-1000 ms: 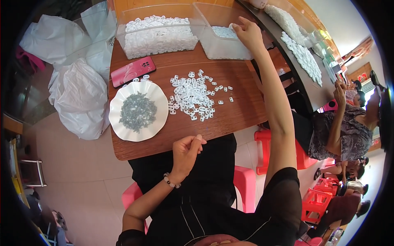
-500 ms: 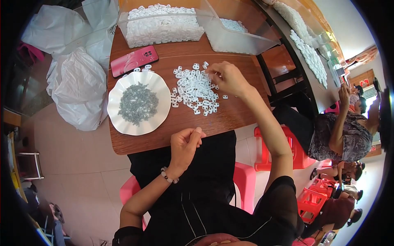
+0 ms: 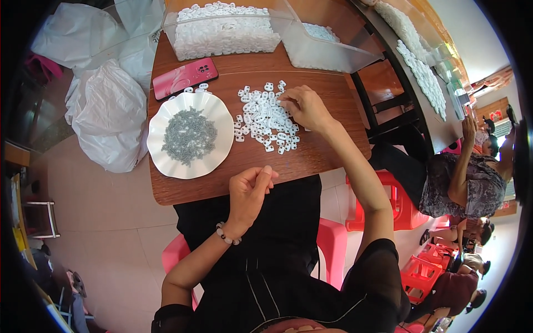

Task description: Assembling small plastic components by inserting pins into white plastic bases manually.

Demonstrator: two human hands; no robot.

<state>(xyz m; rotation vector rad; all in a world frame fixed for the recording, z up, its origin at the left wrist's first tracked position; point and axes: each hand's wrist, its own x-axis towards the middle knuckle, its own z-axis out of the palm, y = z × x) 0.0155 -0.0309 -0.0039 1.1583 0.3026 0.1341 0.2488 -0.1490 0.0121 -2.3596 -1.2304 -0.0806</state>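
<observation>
While the right hand (image 3: 304, 107) rests fingertips on the loose pile of small white plastic pieces (image 3: 267, 117) mid-table, grip unclear, left hand (image 3: 250, 191) loosely curled, apparently empty, near edge, white scalloped plate (image 3: 215, 149) of grey screws left, clear plastic bins (image 3: 311, 50) of white parts far, cropped.

Left hand (image 3: 250, 191): near, fingers loosely curled, wrist bent (a bead bracelet sits on it), forearm entering from below. Right hand (image 3: 304, 107): extended far, palm down, fingers pointing left, arm nearly straight.
</observation>
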